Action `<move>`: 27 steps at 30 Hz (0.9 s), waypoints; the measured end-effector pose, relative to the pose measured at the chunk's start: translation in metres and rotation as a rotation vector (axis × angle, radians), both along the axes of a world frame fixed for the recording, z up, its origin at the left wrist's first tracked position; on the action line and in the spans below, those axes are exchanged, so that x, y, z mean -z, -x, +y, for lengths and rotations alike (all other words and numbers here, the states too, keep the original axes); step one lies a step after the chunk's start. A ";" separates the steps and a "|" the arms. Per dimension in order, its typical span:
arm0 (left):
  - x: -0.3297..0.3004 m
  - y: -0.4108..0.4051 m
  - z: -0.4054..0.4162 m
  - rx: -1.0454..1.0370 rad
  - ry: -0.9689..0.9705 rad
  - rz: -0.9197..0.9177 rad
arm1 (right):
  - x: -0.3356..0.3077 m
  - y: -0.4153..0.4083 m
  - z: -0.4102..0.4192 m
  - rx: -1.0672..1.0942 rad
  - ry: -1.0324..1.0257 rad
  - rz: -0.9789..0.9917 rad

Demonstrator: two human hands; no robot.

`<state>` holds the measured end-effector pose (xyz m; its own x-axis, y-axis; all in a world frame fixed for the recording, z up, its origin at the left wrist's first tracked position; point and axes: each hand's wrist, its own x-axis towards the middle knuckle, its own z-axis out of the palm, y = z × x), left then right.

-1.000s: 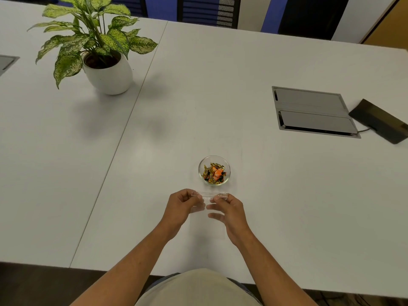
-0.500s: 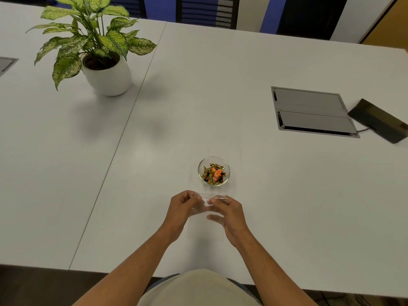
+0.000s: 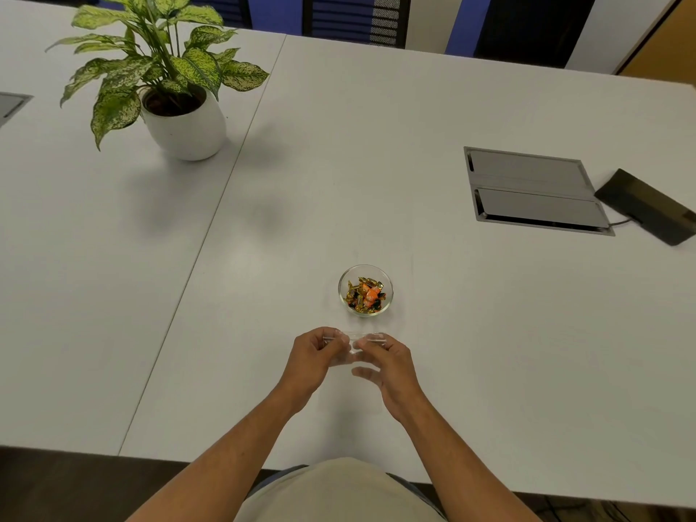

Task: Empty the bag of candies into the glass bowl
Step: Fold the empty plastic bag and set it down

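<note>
A small glass bowl (image 3: pixel 389 286) sits on the white table and holds several wrapped candies (image 3: pixel 366 296), gold, orange and dark. Just in front of it, a clear plastic bag (image 3: pixel 356 339) is stretched between both hands and no candy shows inside it. My left hand (image 3: pixel 314 359) pinches the bag's left end. My right hand (image 3: pixel 388 365) pinches its right end with thumb and forefinger, the other fingers spread below. The bag's lower part is hard to make out against the table.
A potted plant in a white pot (image 3: pixel 186 126) stands at the far left. A grey cable hatch (image 3: pixel 534 190) is set into the table at the right, with a black device (image 3: pixel 651 205) beside it. A seam (image 3: pixel 211 227) runs between two table tops.
My hands have drawn slightly closer together along the bag's top edge. The bowl and candies have stayed put.
</note>
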<state>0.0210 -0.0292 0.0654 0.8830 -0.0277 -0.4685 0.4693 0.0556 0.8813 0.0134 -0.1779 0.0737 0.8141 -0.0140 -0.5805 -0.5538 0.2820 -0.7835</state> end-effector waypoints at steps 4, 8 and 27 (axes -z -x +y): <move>-0.002 0.002 0.001 -0.003 0.050 -0.001 | -0.001 0.000 -0.002 -0.033 -0.026 -0.007; -0.005 0.004 0.001 0.009 0.101 -0.009 | 0.000 0.001 0.002 -0.061 0.004 -0.027; 0.002 0.004 0.003 0.066 0.011 0.029 | 0.004 0.005 0.003 -0.100 0.084 -0.025</move>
<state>0.0168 -0.0262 0.0638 0.8653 -0.0907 -0.4930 0.4974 0.0335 0.8669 0.0080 -0.1749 0.0699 0.8284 0.0204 -0.5598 -0.5555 0.1596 -0.8161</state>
